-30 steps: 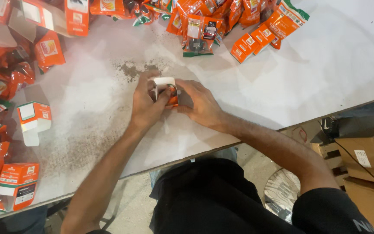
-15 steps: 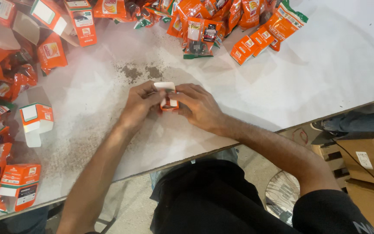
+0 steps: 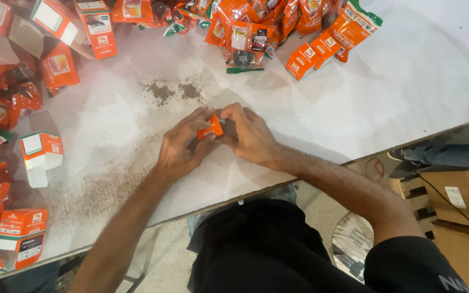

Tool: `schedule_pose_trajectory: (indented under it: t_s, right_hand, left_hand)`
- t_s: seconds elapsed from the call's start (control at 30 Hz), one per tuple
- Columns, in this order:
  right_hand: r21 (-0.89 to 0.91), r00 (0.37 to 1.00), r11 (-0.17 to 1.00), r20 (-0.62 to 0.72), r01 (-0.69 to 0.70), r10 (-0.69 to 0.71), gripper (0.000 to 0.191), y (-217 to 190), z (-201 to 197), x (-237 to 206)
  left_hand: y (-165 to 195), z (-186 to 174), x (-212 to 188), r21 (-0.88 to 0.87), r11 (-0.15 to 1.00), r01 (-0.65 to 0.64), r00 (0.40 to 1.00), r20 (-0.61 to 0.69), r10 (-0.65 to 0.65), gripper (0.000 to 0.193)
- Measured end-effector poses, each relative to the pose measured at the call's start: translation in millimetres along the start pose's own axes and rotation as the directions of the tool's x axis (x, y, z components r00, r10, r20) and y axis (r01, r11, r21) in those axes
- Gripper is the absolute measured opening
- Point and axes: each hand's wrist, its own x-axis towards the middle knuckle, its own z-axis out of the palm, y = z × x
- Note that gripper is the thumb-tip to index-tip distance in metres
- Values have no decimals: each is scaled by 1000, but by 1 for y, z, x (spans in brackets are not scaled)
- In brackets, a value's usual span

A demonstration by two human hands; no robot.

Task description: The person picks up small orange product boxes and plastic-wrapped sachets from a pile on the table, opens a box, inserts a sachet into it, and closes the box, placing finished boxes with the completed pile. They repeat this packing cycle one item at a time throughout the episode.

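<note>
A small orange cardboard box (image 3: 210, 128) is held tight between the left hand (image 3: 183, 147) and the right hand (image 3: 249, 135), just above the white desk (image 3: 354, 108). What is inside cannot be seen. An open orange and white box (image 3: 42, 157) is left standing near the left hand.

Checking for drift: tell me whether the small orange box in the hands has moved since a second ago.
No real shift: the small orange box stays just below the dark stain on the white table, though it now shows an orange face.

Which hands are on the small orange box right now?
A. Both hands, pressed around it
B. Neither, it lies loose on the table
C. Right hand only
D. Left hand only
A: the left hand and right hand meet around the small orange box, fingers closed on it above the white table.
</note>
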Motion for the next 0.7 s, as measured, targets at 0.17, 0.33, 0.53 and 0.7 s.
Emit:
schedule_pose_trajectory:
  t_s: [0.17, 0.33, 0.53, 0.7]
  right_hand:
    - [-3, 1000, 1000, 20, 12, -12, 53, -1, -2, 1]
    - [6, 998, 998, 8, 57, -57, 51, -4, -4, 1]
    - [-14, 998, 998, 37, 60, -60, 58, -3, -3, 1]
    - [-96, 972, 967, 37, 236, -233, 70, -14, -10, 5]
  left_hand:
    - [-8, 4, -4, 89, 990, -106, 994, -9, 107, 17]
    - [-8, 4, -6, 144, 985, -98, 994, -37, 104, 15]
    - [11, 1, 0, 195, 963, -186, 982, 77, 174, 24]
    - [16, -8, 3, 277, 942, -192, 969, 206, 137, 33]
